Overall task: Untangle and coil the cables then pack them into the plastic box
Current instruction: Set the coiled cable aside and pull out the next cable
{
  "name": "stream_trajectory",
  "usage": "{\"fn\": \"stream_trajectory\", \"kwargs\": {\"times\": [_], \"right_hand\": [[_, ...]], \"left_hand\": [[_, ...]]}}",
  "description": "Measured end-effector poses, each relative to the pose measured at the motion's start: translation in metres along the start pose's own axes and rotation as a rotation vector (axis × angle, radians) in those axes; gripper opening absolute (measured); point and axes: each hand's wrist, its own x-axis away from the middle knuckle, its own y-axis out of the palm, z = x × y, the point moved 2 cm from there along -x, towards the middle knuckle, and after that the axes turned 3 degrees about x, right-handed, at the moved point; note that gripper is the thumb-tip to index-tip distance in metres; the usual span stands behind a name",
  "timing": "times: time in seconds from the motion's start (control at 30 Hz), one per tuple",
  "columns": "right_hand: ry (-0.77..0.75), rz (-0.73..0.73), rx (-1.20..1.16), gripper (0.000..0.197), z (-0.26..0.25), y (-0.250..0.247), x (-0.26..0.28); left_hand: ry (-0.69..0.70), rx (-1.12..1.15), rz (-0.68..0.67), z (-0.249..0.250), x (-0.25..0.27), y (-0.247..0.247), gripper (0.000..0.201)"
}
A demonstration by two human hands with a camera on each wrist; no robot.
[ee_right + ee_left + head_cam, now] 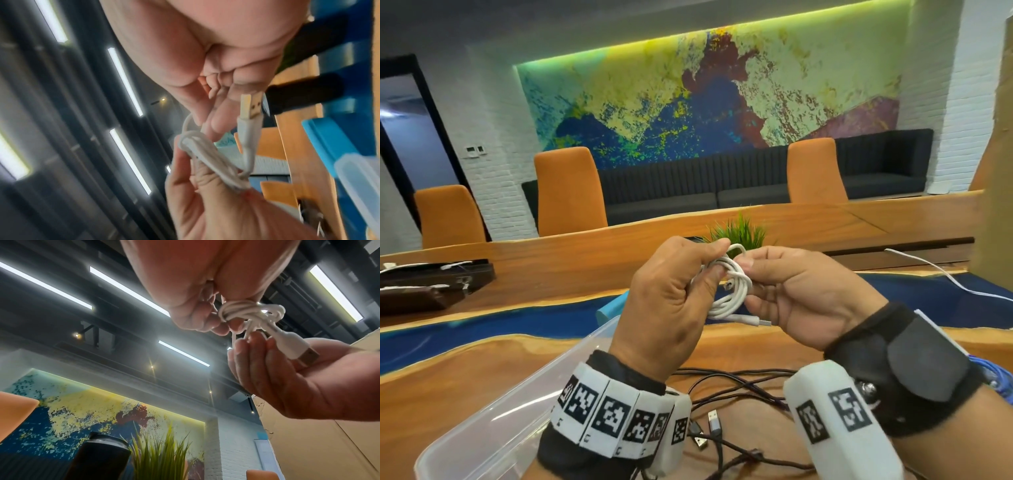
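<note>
While the left hand (667,301) and right hand (801,294) meet above the table (465,373), their fingers cover much of the coiled white cable (732,291), so how its loops are fastened cannot be made out. The left hand curls round the bundle; the right hand pinches a loop at the top. The right wrist view is blurred, yet it shows the USB plug (252,106) jutting free beside the right fingers (220,116). The plastic box (493,425) lies at lower left, cut off by the frame and partly behind the left wrist. Tangled black cables (726,383) lie on the table under both wrists. A green plant (739,233) stands behind the hands, and another white cable (941,274) trails at far right. The coil's long axis hangs roughly vertical, its plug pointing right at the bottom
</note>
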Motion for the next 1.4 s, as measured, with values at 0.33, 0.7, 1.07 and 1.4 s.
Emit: {"fn": "stream_trajectory", "kwargs": {"times": [0.33,0.7,1.07,1.4], "right_hand": [[0.088,-0.382,-0.209,0.025,0.014,0.016,0.007],[-0.306,-0.149,0.744,0.017,-0.018,0.002,0.018],[-0.542,-0.067,0.732,0.01,-0.016,-0.003,0.011],[-0.474,0.039,0.464,0.023,-0.013,0.003,0.011]], "left_hand": [[0.097,0.02,0.157,0.003,0.0,-0.004,0.022],[0.0,-0.161,0.12,-0.001,-0.002,-0.009,0.009],[-0.274,-0.07,-0.443,0.01,-0.004,-0.012,0.044],[-0.324,0.228,-0.154,0.01,0.0,-0.001,0.009]]}}
